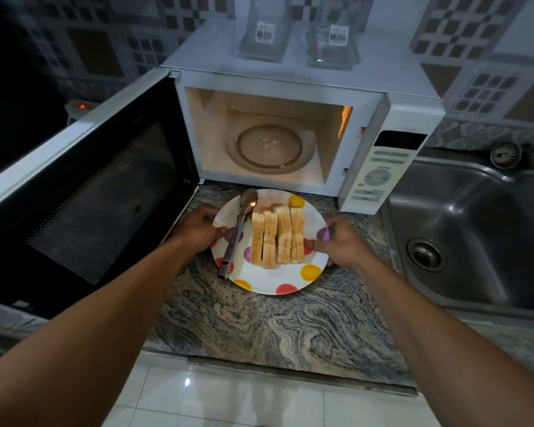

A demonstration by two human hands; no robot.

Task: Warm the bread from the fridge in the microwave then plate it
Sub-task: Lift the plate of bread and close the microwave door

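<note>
From the head camera, the white microwave (290, 72) sits in the upper middle of the frame. Its door (84, 192) is swung wide open toward the left edge, and the lit cavity shows the bare glass turntable (270, 147). The control panel (379, 171) faces out at the right of the opening. Two clear glass containers (265, 29) with barcode stickers stand on top of the oven.

Just in front of the opening, in the middle of the frame, is a white plate (265, 280) with coloured dots. The bread (278, 238) lies on it as a row of slices packed side by side, a little right of the plate's centre. Metal tongs (236, 235) lie on the plate's left half, just beside the bread, with their tip toward the oven.

The left hand (198, 231) grips the plate's left rim with its thumb on top. The right hand (341, 241) grips the right rim the same way. Whether the plate rests on the marbled stone counter (278, 328) or is lifted just off it, I can't tell.

A steel sink (463, 229) fills the right side, and pale floor tiles (213, 396) run along the bottom.
</note>
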